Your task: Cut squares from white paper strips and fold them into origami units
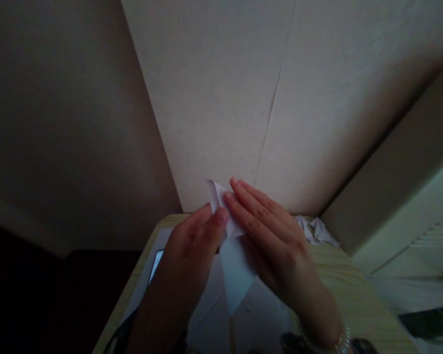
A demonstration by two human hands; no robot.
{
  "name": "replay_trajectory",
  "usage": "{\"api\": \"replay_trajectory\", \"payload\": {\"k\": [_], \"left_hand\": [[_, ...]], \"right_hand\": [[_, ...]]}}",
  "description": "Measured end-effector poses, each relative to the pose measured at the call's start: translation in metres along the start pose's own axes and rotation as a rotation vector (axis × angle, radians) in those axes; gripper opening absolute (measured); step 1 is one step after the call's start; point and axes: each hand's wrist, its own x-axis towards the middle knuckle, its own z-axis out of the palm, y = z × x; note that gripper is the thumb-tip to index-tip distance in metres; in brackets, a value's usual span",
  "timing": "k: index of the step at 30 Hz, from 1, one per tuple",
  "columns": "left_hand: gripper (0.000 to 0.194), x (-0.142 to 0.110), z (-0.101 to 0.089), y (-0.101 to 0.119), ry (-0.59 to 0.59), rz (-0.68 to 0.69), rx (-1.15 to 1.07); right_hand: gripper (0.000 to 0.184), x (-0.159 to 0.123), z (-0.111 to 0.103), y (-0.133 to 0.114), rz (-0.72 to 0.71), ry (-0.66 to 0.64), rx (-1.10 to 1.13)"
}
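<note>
Phone (155,265), screen lit, lower left of centre on the table (354,295). Left hand (186,250) pinches the paper (236,275), thumb near its upper tip. Paper held mid-frame above loose sheets (pointed end down). Right hand (276,241), fingers flat along the top flap, pressing a crease. Folded pieces (317,230) right, by the wall. Step, by judgement: creasing; next calls for a firm, aligned press.

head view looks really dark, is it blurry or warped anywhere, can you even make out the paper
Head view: dim overall, the left wall falling into near-black shadow; the folded white paper is the brightest thing and readable, pinched between left hand and right hand. Detail is soft and grainy. Wall seams fan outward, a wide-angle warp. No glare; small paper shapes by the wall stay faint.
</note>
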Motion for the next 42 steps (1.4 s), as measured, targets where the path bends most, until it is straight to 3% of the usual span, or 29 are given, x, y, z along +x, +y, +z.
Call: {"api": "replay_trajectory", "payload": {"k": [2, 5, 7, 11, 13, 16, 21, 23, 26, 33, 42], "left_hand": [[0.013, 0.002, 0.001, 0.006, -0.075, 0.032, -0.064], [0.015, 0.005, 0.002, 0.012, -0.135, 0.010, -0.115], [0.013, 0.006, 0.000, 0.011, -0.112, -0.019, -0.068], [0.013, 0.006, -0.001, 0.005, -0.069, 0.002, 0.042], [0.015, 0.004, 0.001, 0.002, -0.108, -0.010, 0.075], [0.013, 0.002, 0.005, 0.000, -0.151, -0.032, 0.218], [0.016, 0.001, 0.010, -0.004, -0.084, 0.117, 0.408], [0.022, 0.002, 0.012, -0.005, -0.102, 0.117, 0.368], [0.022, 0.005, 0.013, -0.003, -0.108, 0.068, 0.314], [0.004, 0.009, 0.008, 0.003, -0.074, 0.053, 0.292], [0.008, 0.007, 0.011, 0.009, -0.039, 0.073, 0.271]], "right_hand": [[0.044, 0.001, -0.002, 0.000, 0.005, -0.061, -0.006], [0.046, 0.000, -0.010, 0.000, 0.026, -0.149, 0.108], [0.044, 0.000, -0.016, -0.001, 0.097, -0.124, 0.244], [0.022, 0.000, -0.025, 0.001, 0.486, 0.028, 0.432], [0.011, 0.000, -0.027, 0.003, 0.651, -0.032, 0.489], [0.013, 0.001, -0.027, 0.007, 0.778, -0.109, 0.594], [0.012, 0.004, -0.027, 0.010, 0.804, -0.129, 0.746], [0.014, 0.004, -0.027, 0.010, 0.825, -0.136, 0.754], [0.020, 0.001, -0.029, 0.011, 0.899, -0.036, 0.784], [0.029, 0.000, -0.030, 0.010, 0.963, 0.163, 0.909], [0.034, 0.001, -0.030, 0.010, 0.975, 0.189, 0.975]]}}
